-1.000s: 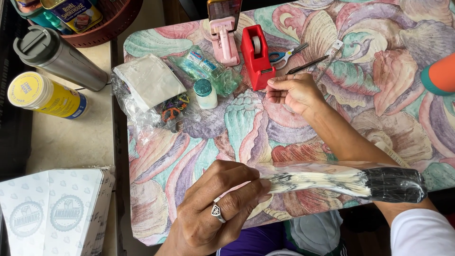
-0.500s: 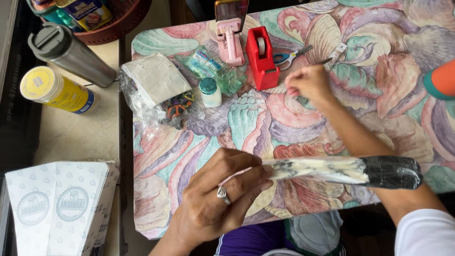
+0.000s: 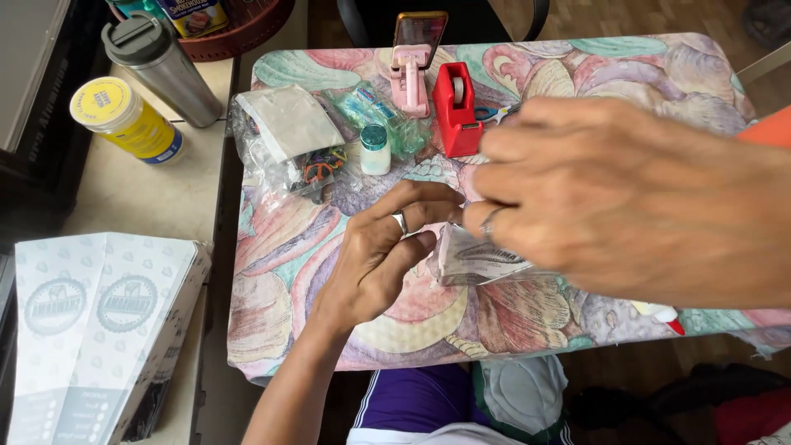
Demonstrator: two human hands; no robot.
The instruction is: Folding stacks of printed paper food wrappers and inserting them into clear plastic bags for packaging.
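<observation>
Head view: clear crinkled plastic packet [image 3: 482,262] is pinched at its left end by left hand [image 3: 383,255] fingers, long axis left-right over the bench [image 3: 329,239]. Right hand [image 3: 626,206] fingers are closed on its top edge. Red tape dispenser [image 3: 456,107] is seen behind.

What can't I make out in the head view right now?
- Clear plastic-wrapped packet: mostly covered by the right hand, which is close and blurred.
- Right fingertips: motion-blurred, grip unclear.
- Blue-handled scissors: behind the red tape dispenser.
- Orange object: cut by the right edge.
- Left hand touches the packet.
</observation>
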